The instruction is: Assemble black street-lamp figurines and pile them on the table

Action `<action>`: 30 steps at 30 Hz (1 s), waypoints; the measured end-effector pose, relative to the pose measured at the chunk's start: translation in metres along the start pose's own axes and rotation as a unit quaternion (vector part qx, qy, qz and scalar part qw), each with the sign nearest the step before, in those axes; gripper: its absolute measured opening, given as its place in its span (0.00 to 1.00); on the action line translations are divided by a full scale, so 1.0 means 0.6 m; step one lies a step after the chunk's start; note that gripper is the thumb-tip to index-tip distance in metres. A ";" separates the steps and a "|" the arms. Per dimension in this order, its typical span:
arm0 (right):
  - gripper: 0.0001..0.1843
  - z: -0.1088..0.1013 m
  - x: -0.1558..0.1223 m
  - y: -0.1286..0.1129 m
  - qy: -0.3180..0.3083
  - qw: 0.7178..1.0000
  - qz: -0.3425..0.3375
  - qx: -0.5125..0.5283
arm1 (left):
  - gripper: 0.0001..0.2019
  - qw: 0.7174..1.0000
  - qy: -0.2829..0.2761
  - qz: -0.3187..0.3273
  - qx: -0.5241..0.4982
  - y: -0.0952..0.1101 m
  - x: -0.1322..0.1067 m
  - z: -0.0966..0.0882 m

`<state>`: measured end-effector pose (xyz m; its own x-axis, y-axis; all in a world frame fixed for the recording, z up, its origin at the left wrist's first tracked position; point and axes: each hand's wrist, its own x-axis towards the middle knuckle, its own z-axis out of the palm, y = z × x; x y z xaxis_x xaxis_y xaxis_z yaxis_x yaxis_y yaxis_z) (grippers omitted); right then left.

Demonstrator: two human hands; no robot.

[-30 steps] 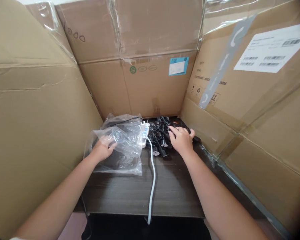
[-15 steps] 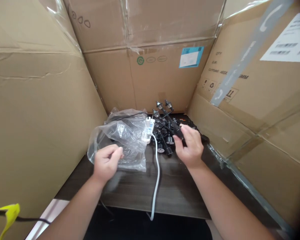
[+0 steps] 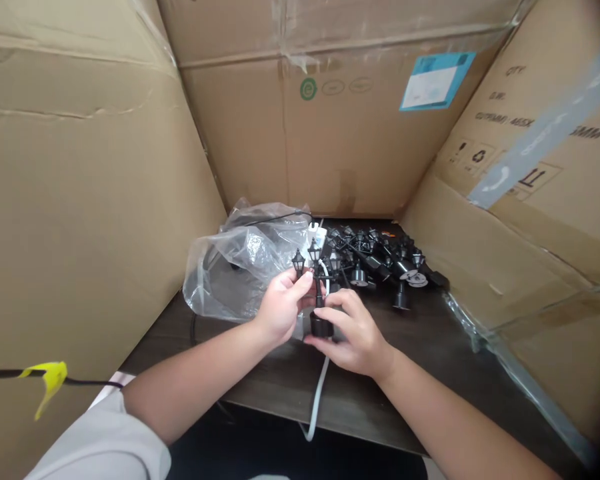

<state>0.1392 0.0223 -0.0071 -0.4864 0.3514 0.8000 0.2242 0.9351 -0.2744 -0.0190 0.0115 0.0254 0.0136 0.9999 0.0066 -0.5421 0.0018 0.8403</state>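
Your left hand point(image 3: 283, 307) pinches the miniature black lamp post point(image 3: 319, 287) high on its stem, just below the twin lantern heads, while the fingers point(image 3: 343, 312) of your right hand point(image 3: 354, 337) curl closed around its round base point(image 3: 321, 327). Go gently: those thin arms look brittle (plastic, I'd judge), so twisting your hands against each other could snap one. The base is only partly wrapped, so it could slip and fall onto the white cable point(image 3: 318, 399) below.

The lamp post is held above the middle of the desk point(image 3: 420, 373). Beyond it, toward the far right corner, lies a tangled pile of similar lamp posts point(image 3: 380, 263), where a careless pull could snag the arms. The clear plastic bag point(image 3: 245, 257) sits toward the far left corner.

Your hands hide part of the stem, and the white block point(image 3: 317, 235) behind it is too obscured to identify.
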 end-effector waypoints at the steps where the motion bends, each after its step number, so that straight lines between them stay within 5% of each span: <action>1: 0.22 -0.001 -0.001 -0.001 -0.004 0.999 0.011 0.035 | 0.14 1.000 -0.003 -0.001 0.002 -0.004 -0.003 -0.003; 5: 0.18 -0.004 -0.011 -0.002 -0.010 0.978 0.102 0.184 | 0.14 0.999 -0.028 -0.007 0.034 -0.016 -0.014 -0.018; 10: 0.11 0.003 -0.021 -0.008 0.006 0.898 0.304 0.319 | 0.12 0.994 -0.082 -0.042 0.066 -0.032 -0.025 -0.031; 19: 0.17 0.002 -0.016 -0.016 0.007 0.809 0.382 0.446 | 0.08 0.987 -0.118 -0.068 0.089 -0.049 -0.046 -0.028; 22: 0.15 -0.004 -0.011 -0.016 -0.007 0.827 0.372 0.421 | 0.07 0.988 -0.124 -0.064 0.064 -0.056 -0.046 -0.031; 28: 0.10 -0.017 0.001 -0.011 -0.045 0.957 0.209 0.197 | 0.08 0.992 -0.084 -0.092 0.034 -0.061 -0.043 -0.033; 30: 0.08 -0.020 0.001 -0.008 -0.054 0.979 0.150 0.126 | 0.08 0.991 -0.080 -0.098 0.037 -0.061 -0.044 -0.033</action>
<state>0.1482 0.0174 0.0013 -0.5207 0.6021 0.6053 0.1626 0.7660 -0.6220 -0.0163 -0.0144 -0.0165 0.2483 0.9654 -0.0799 -0.4528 0.1886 0.8714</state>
